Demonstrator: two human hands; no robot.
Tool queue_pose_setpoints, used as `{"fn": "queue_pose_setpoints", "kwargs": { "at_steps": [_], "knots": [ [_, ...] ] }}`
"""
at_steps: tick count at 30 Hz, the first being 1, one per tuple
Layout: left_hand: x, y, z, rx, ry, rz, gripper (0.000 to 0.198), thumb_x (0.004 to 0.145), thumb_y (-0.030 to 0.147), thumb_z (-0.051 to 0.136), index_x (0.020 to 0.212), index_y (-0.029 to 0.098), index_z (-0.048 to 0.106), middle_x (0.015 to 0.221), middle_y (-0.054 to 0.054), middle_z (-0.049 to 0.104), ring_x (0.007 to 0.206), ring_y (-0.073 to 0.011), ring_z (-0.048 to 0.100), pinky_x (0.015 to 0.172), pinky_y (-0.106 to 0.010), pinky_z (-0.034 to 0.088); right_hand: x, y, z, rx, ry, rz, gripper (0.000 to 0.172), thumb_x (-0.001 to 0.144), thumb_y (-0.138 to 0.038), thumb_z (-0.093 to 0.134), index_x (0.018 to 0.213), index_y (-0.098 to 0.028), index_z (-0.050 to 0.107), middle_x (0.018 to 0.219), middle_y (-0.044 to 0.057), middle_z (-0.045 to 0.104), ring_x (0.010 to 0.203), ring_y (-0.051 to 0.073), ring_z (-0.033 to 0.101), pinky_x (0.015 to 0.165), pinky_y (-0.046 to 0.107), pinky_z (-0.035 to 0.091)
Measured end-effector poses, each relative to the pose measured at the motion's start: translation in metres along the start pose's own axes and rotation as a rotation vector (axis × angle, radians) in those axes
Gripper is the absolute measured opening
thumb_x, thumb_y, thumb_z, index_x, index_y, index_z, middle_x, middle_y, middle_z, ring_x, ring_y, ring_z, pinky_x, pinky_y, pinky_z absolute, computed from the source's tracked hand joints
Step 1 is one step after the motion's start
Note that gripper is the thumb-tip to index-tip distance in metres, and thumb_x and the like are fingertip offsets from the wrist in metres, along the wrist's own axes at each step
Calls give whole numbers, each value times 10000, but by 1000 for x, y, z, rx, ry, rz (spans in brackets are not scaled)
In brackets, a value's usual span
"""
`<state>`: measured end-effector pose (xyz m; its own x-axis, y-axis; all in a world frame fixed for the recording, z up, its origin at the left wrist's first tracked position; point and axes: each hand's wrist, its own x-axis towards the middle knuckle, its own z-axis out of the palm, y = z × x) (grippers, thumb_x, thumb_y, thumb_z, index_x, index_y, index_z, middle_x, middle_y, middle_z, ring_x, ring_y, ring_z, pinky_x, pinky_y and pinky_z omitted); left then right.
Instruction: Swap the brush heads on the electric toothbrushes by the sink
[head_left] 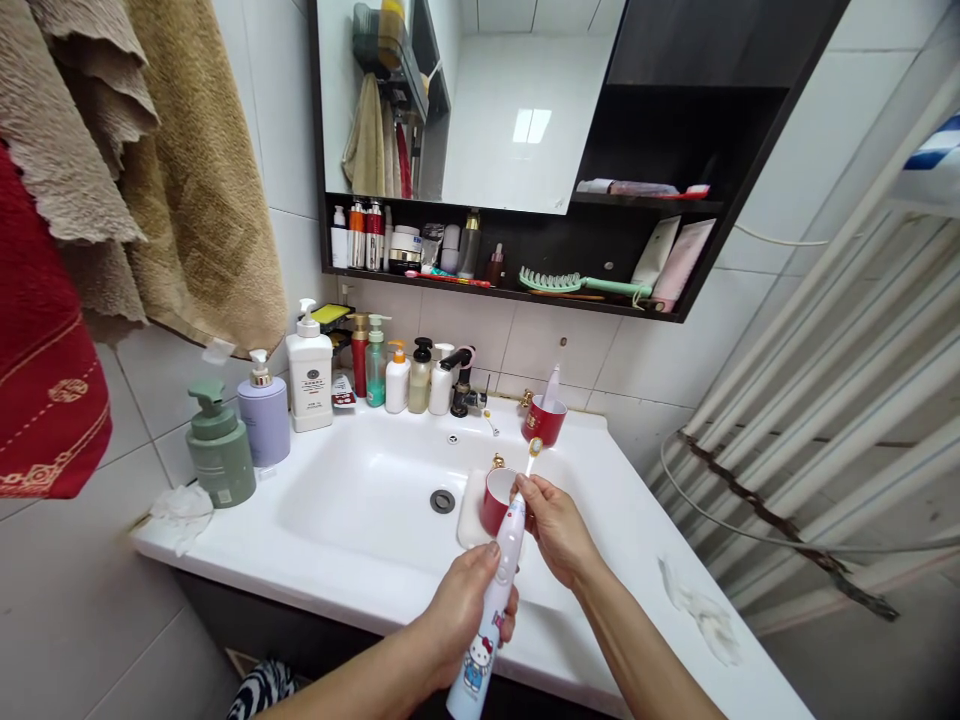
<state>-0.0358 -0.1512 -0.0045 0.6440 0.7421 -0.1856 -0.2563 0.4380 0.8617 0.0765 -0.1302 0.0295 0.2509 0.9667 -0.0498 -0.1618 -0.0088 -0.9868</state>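
Note:
My left hand (459,612) is wrapped around the body of a white electric toothbrush (491,610) with a cartoon cat on it, held upright over the sink's front edge. My right hand (551,525) pinches the toothbrush's thin neck just below the small brush head (535,446). Right behind the hands a red cup (496,497) lies on its side on the basin's right slope. A second red cup (544,419) with a toothbrush in it stands upright on the counter behind.
The white sink (360,480) has a drain (442,501) and a black tap (461,385). Pump bottles (310,368) line the back and left. Towels (187,170) hang at left. A mirror cabinet (525,250) hangs above, and crumpled tissue (701,610) lies at right.

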Motion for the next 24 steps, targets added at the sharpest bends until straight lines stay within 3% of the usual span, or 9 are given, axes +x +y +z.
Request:
{"fn": "queue_pose_setpoints", "kwargs": {
  "at_steps": [4,9,13,17,21,24],
  "knots": [
    [2,-2,0,21,15,3,415,610,570,326,682,161,346,468,51,417,312,-37,356,347,-174,206,-2,2,3,5,26,14,266,596,-417,484,526,-171,412,398,-66,393,352,44,337,371,184,259],
    [6,0,1,107,44,81,397,608,550,358,641,154,353,450,52,413,315,-33,356,359,-176,222,0,4,7,-27,123,-74,288,590,-450,473,526,-175,412,403,-52,403,354,57,347,360,194,270],
    [10,2,2,18,-3,10,398,611,548,353,693,158,358,469,51,418,314,-38,358,352,-176,218,3,4,8,105,51,-28,289,590,-463,464,560,-182,403,453,-34,447,391,80,416,386,208,314],
    [15,0,-2,97,13,130,371,627,522,357,628,152,356,457,46,419,313,-34,355,358,-176,226,4,-2,10,36,102,-49,280,597,-454,464,567,-182,403,442,-36,453,370,79,418,370,204,303],
    [21,5,-3,129,-17,147,371,630,524,348,643,153,361,467,44,422,328,-41,369,368,-178,248,3,-10,10,48,37,-58,308,612,-483,423,587,-176,420,469,-18,477,399,89,435,389,213,325],
    [30,21,1,153,6,213,354,648,502,336,664,151,378,476,41,416,343,-43,367,380,-183,263,7,-16,5,-37,-25,-97,319,602,-467,447,687,-161,481,545,3,516,465,99,461,446,226,359]
  ]
}}
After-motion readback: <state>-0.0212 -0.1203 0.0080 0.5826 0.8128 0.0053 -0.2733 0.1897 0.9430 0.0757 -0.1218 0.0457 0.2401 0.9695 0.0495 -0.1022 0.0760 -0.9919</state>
